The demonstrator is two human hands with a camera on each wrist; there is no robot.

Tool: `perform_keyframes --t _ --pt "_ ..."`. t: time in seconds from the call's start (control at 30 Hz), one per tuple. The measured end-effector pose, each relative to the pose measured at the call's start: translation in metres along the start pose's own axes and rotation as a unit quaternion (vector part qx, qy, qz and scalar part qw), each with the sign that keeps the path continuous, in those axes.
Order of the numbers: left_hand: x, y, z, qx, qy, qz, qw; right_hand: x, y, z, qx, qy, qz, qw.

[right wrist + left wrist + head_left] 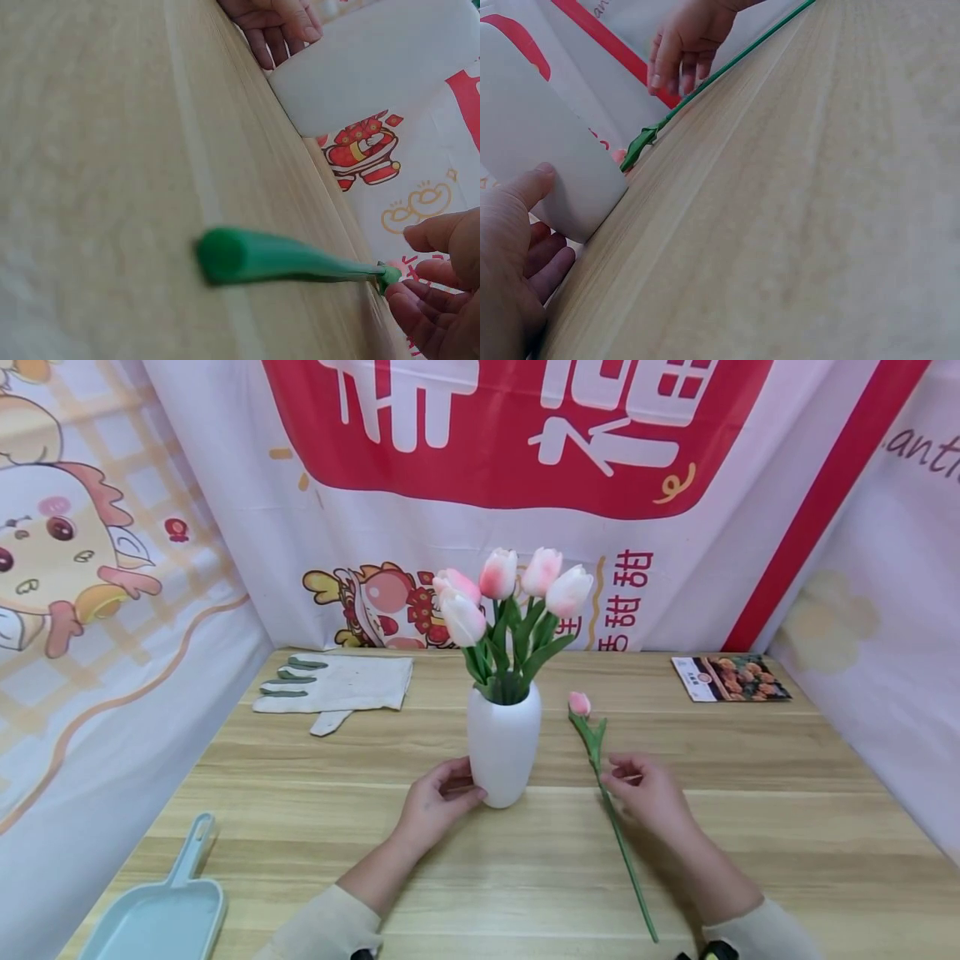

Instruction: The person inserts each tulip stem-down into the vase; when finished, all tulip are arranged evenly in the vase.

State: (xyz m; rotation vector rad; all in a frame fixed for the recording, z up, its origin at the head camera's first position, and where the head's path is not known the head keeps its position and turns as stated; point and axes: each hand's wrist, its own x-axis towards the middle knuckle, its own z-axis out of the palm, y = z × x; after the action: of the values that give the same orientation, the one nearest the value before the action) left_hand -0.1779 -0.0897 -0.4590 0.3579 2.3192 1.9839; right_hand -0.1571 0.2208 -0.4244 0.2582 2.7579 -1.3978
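Note:
A white vase (504, 747) stands upright on the table, holding several pink-and-white tulips (517, 581) with green leaves. My left hand (438, 802) holds the vase low on its left side; in the left wrist view its thumb (534, 186) lies against the white wall. To the right of the vase, a single pink tulip (618, 835) lies on the wood, its bloom pointing away from me. My right hand (648, 793) is beside the upper stem. In the right wrist view, its thumb and fingers (431, 232) are apart, with the stem not gripped between them.
A white work glove (363, 681) with green on its fingers lies at the back left. The light blue dustpan (161, 918) is at the front left. At the back right lies a flower-picture packet (738, 678). Printed cloths (480, 452) hang around the table (450, 902).

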Motion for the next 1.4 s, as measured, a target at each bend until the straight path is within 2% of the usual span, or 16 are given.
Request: perform_keyframes --t 0.13,0.43,0.67,0.87,1.07,1.13,1.3,1.4 --pt "0.000 0.001 0.001 -0.004 0.005 -0.004 1.0000 0.001 0.005 0.004 -0.018 -0.012 0.002 0.9998" --pt "0.002 -0.001 0.000 -0.001 -0.001 0.004 1.0000 0.005 0.009 0.009 -0.056 -0.010 -0.011 0.9983" --pt "0.002 0.000 0.000 0.005 0.000 0.000 1.0000 0.006 0.010 0.007 -0.054 -0.014 0.010 0.9984" --pt "0.002 0.000 0.001 0.005 0.002 -0.001 1.0000 0.007 0.013 0.003 0.023 -0.017 0.039 0.9988" --pt "0.001 0.000 0.000 0.002 0.000 -0.005 1.0000 0.010 0.015 -0.008 0.121 -0.009 0.088 0.9887" --pt "0.001 -0.001 0.000 0.002 -0.001 -0.002 1.0000 0.012 0.016 -0.013 0.162 -0.007 0.103 0.9814" --pt "0.001 -0.001 0.000 0.001 0.001 0.000 1.0000 0.015 0.017 -0.023 0.280 0.007 0.124 0.9521" --pt "0.000 -0.001 0.000 -0.001 0.004 -0.002 1.0000 0.014 0.017 -0.028 0.312 0.022 0.128 0.9412"
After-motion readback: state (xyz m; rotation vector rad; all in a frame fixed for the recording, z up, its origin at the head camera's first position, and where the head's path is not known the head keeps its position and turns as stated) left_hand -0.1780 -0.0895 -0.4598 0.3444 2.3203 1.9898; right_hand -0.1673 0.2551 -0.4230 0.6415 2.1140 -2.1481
